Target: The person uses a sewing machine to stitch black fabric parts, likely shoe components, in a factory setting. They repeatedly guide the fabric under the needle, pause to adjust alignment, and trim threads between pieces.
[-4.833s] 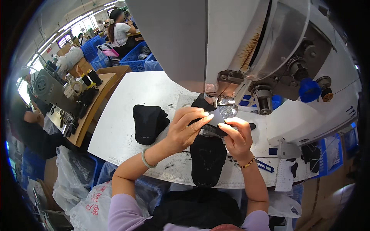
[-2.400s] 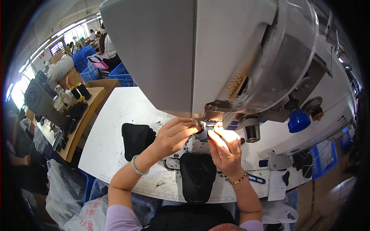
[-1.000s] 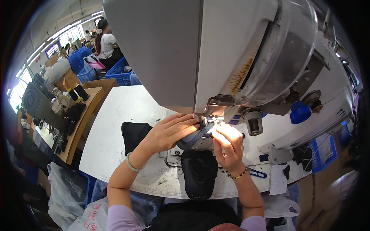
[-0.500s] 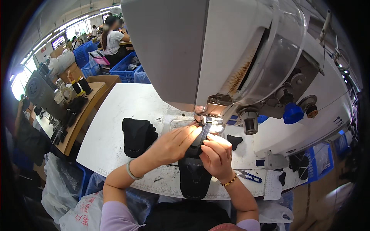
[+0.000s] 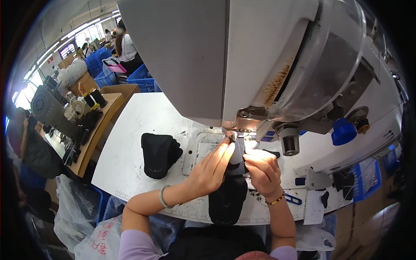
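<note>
At the far left, one co-worker [image 5: 34, 145], partly in shadow, beside one grey machine [image 5: 50, 108] on one wood-edged table [image 5: 112, 102]; two dark thread cones [image 5: 99, 98] there as well. Farther back, one person in a white top [image 5: 128, 48] near several blue crates [image 5: 141, 80], too overlapped to count. Then, on the white worktable [image 5: 123, 130], one stack of black pieces [image 5: 158, 156]; cannot tell how many layers. Next, one left hand [image 5: 208, 170] with one pale bracelet [image 5: 164, 197]: fingers stretched together, pinching the left edge of one grey-and-black piece [image 5: 237, 161] under the machine head [image 5: 182, 52]. Nearer the front edge, one larger black piece [image 5: 227, 203], lying flat. To the right, one right hand [image 5: 264, 173] with one beaded bracelet [image 5: 276, 198]: fingertips bent, grasping the right edge of the same held piece. Behind the knuckles, one small black piece [image 5: 273, 153], mostly hidden. Farther right, one pair of blue-handled snips [image 5: 293, 199], one white sheet [image 5: 313, 212], one blue knob [image 5: 343, 132] above and one blue basket [image 5: 359, 190].

Against a second ago: at the stack, no longer partly covered by the left forearm. With the left hand, turned from flat to edge-on. Between the hands, swung from a slant to nearly straight toward the front edge. With the right hand, drawn back from the needle area.
</note>
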{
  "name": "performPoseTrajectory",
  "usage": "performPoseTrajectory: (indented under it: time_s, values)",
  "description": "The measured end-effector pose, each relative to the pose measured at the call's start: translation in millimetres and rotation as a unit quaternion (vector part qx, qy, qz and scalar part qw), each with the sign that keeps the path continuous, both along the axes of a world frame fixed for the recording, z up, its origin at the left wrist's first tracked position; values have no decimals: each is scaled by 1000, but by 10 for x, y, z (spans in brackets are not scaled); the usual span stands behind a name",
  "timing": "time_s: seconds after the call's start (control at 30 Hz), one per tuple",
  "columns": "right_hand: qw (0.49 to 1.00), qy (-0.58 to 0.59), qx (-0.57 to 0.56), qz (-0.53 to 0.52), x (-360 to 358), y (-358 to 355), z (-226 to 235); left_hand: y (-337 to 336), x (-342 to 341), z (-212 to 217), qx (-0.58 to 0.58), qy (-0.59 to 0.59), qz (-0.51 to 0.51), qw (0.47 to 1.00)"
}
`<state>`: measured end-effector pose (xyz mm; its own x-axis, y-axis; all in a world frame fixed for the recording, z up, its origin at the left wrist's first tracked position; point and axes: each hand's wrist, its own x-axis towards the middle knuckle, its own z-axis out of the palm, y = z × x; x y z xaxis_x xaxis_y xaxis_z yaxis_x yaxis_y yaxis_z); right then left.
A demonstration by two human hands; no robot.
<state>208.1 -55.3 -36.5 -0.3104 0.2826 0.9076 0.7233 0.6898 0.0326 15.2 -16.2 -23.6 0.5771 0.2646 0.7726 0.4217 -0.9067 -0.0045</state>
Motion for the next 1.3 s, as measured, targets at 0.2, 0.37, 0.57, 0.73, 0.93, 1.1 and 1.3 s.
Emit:
performPoseTrajectory:
  time_s: [0.2, 0.37, 0.57, 0.73, 0.93, 1.1, 1.3]
  values:
    - [999, -6, -22, -41, -15, -5, 31, 168, 3, -53, 18, -33, -27, 999]
    - [998, 0, -56, -25, -37, 11, 100, 351, -6, -164, 43, -55, -45, 997]
    - [996, 11, -69, -63, -101, 13, 199, 483, -4, -197, 18, -79, -76, 994]
    - [994, 40, -76, -62, -145, 42, 251, 516, 2, -177, -44, -92, -93, 990]
    - [991, 45, -75, -98, -179, 33, 225, 497, -2, -135, -86, -97, -86, 988]
    - [990, 48, -57, -123, -209, 34, 169, 540, -7, -169, -132, -87, -83, 984]
    - [993, 51, -40, -101, -176, 28, 91, 531, -21, -212, -32, -66, -29, 997]
